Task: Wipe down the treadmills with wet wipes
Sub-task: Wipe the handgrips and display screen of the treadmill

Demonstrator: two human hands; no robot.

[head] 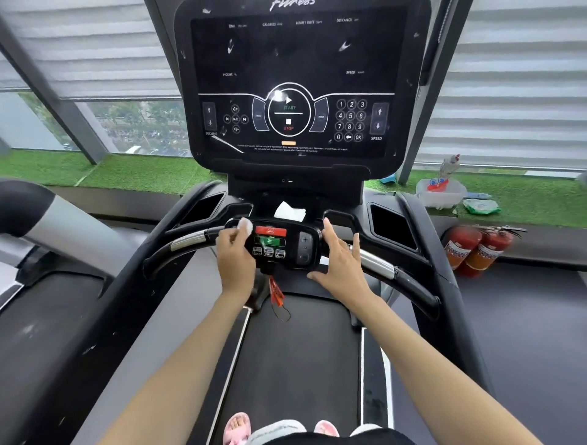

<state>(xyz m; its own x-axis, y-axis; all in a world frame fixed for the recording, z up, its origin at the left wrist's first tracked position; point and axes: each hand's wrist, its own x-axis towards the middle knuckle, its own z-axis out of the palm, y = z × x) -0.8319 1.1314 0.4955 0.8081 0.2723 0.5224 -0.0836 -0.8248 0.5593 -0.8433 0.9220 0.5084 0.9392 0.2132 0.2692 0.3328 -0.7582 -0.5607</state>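
Slippers (pixel 236 427) cut off, wipe (pixel 245 226) half hidden in left hand (pixel 235 257)

2 red fire extinguishers (pixel 476 251) lie beside artificial grass (pixel 127 171); blinds (pixel 524 79) behind.

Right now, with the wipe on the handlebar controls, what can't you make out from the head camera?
Head view:
- Control pad, left edge: covered by the left hand and its wet wipe.
- Pad's right end: under the right hand.
- Console logo: cut off by the top edge.
- Warning print below STOP: too small, blurred.
- Clear tub contents on the turf: too small.
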